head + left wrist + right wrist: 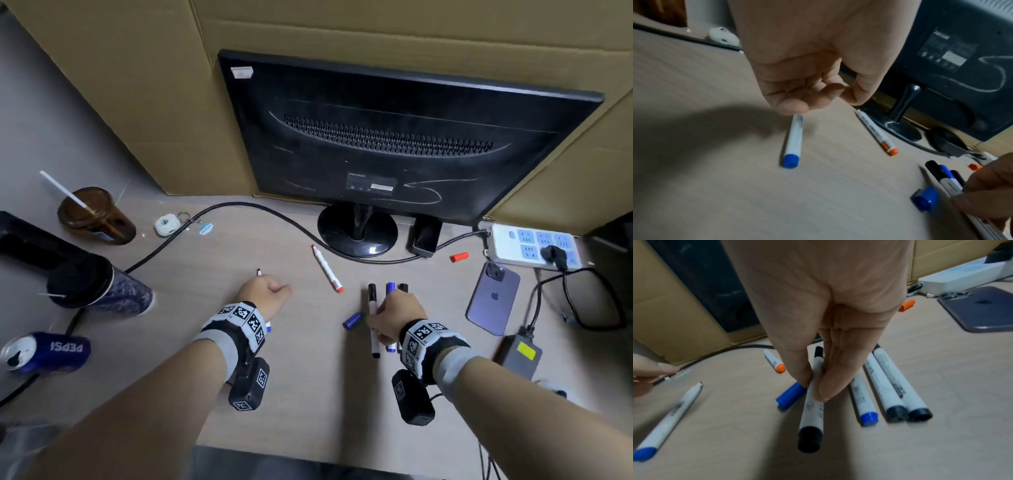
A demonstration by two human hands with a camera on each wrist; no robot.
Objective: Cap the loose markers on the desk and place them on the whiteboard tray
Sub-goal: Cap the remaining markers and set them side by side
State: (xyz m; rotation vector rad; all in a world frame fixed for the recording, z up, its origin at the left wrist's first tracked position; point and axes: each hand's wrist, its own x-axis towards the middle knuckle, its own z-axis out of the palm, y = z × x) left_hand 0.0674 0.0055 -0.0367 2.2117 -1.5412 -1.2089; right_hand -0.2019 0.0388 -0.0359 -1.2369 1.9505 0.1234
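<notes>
The right hand [818, 337] pinches a capped black marker [812, 404] between thumb and fingertips, lifting it clear of three others beside its fingers. The left hand [807, 65], loosely curled and holding nothing, hovers over an uncapped blue marker [793, 139]. A blue cap [791, 394] lies by the right thumb, bare desk [308, 394] nearer the person.

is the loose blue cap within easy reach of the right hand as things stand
Probably yes. The blue cap lies on the desk right beside the right hand, nothing between them. But that hand's fingers already pinch a black marker, so it would need to release it or use spare fingers.
</notes>
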